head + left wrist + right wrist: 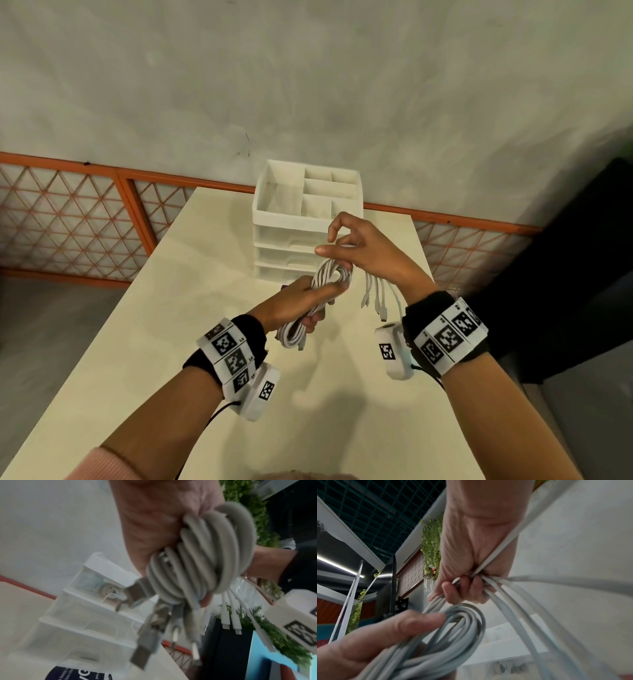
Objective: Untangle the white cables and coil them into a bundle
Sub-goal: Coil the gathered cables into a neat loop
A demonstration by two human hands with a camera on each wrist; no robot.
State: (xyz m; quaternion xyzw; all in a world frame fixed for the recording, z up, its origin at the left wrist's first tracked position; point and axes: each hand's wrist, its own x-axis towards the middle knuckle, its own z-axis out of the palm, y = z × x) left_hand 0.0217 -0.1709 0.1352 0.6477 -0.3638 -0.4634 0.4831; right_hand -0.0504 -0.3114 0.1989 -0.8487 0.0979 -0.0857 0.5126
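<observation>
A coil of white cables [318, 298] hangs in the air above the cream table [191, 308]. My left hand [301, 301] grips the coil around its middle, fingers curled round the loops [197, 563]. My right hand [352, 246] is just above and right of it, fingers curled round several loose cable strands [471, 582] that run from the coil. Their plug ends [376, 301] dangle below my right wrist. More plugs [145, 646] hang from the bottom of the coil. In the right wrist view the left hand [388, 632] holds the loops [453, 635] in the foreground.
A white drawer organiser [305, 219] with open top compartments stands at the table's far edge, right behind my hands. A dark cylindrical object [78, 673] lies near its base. An orange lattice railing [85, 219] runs behind the table, and a dark block [582, 274] stands to the right.
</observation>
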